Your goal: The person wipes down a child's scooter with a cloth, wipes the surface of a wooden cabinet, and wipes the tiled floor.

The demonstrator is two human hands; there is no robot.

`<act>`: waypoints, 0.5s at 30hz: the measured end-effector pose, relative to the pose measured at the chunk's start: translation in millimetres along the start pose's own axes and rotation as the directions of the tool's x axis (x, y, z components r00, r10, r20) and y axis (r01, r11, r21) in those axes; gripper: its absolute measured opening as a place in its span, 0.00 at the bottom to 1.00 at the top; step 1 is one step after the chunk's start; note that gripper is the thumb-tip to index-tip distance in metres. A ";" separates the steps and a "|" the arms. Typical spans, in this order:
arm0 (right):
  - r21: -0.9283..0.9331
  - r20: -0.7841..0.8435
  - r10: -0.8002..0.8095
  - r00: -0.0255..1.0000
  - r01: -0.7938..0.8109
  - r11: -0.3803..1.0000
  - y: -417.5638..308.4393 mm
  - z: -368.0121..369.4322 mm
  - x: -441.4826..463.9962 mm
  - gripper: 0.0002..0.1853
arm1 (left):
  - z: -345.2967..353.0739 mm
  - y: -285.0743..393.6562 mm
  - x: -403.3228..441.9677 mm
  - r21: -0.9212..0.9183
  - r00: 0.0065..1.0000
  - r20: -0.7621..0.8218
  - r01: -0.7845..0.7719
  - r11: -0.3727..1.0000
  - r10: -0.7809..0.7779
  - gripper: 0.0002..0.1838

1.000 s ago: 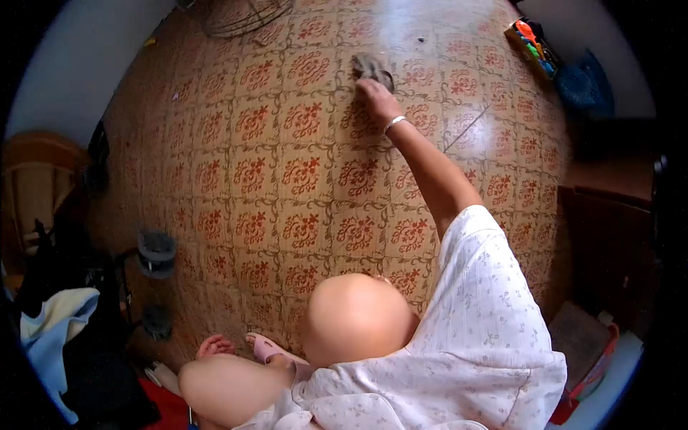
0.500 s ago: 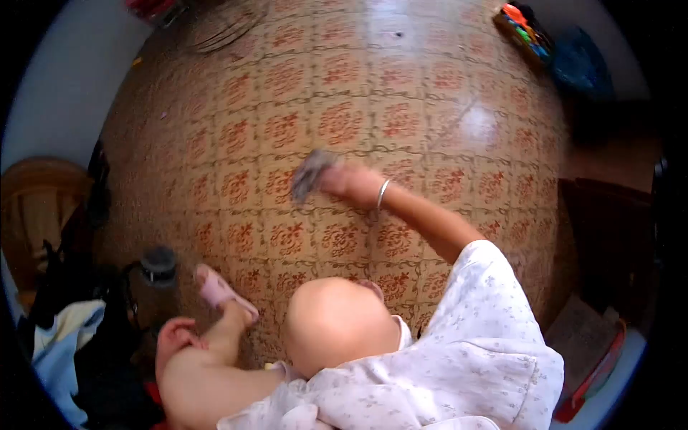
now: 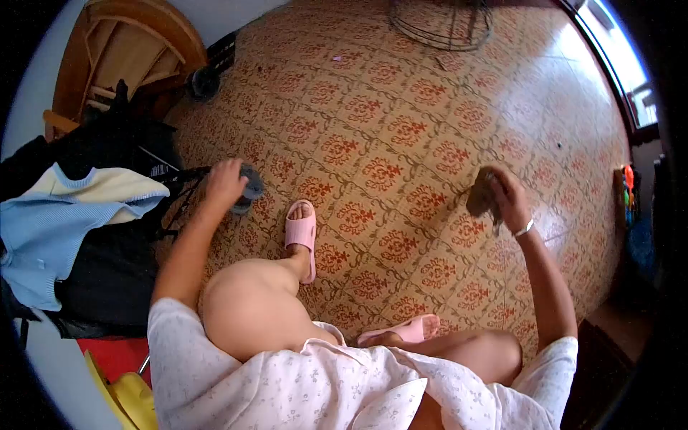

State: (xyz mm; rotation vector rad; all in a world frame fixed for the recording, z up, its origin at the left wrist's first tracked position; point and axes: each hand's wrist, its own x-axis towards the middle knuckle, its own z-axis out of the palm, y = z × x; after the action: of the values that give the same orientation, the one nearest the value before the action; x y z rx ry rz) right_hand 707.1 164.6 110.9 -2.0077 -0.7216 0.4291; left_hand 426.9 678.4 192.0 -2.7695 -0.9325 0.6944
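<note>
A crumpled grey-brown rag (image 3: pixel 481 195) hangs from my right hand (image 3: pixel 510 199), whose fingers are closed around it just above the patterned floor. A silver bangle circles that wrist. On the other side, my left hand (image 3: pixel 225 182) is at the end of a black frame (image 3: pixel 188 174), with fingers bent over it. Right beside these fingers is a grey wheel (image 3: pixel 251 190), partly covered by the hand. My exact grip on the frame is hidden.
Clothing, including a light blue knit garment (image 3: pixel 86 222), is heaped on the left. Behind it leans a round wooden piece (image 3: pixel 136 50). A wire stand (image 3: pixel 441 29) stands far ahead. A yellow object (image 3: pixel 132 401) is at lower left. My feet wear pink slippers (image 3: pixel 300 233).
The view has swung left and I sit more upright. My left hand has gone from beside my knee to the wheeled frame. The rag stays in my right hand, now farther right in view.
</note>
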 end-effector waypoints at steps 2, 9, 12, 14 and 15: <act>-0.061 0.123 -0.060 0.991 0.068 0.996 -18.0 20.6 -1.2 0.14 | 9.6 -39.3 30.6 0.212 1.000 0.023 0.012 0.977 -0.017 0.24; 0.174 0.372 0.128 0.919 -0.205 0.963 -55.0 112.4 -14.4 0.14 | 43.5 -99.6 55.4 0.577 0.955 0.213 0.048 0.815 -0.206 0.18; 0.022 0.377 -0.103 0.921 0.103 0.994 -36.5 131.6 -9.9 0.16 | 50.6 -109.8 49.0 0.608 0.992 0.116 -0.034 0.793 -0.047 0.13; -0.007 0.451 -0.063 0.890 0.074 0.997 -48.4 131.8 -0.5 0.18 | 50.6 -107.4 37.5 0.607 0.995 0.099 -0.042 0.794 -0.023 0.11; -0.006 0.452 -0.067 0.889 0.079 0.997 -46.8 135.9 1.8 0.18 | 51.1 -106.4 28.9 0.587 0.995 0.102 -0.052 0.808 -0.010 0.10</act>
State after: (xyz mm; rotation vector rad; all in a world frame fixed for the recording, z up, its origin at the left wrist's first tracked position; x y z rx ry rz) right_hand 617.8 273.5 82.2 -1.9113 -1.0883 0.8646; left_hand 366.0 779.9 164.5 -2.2043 -0.5639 0.9456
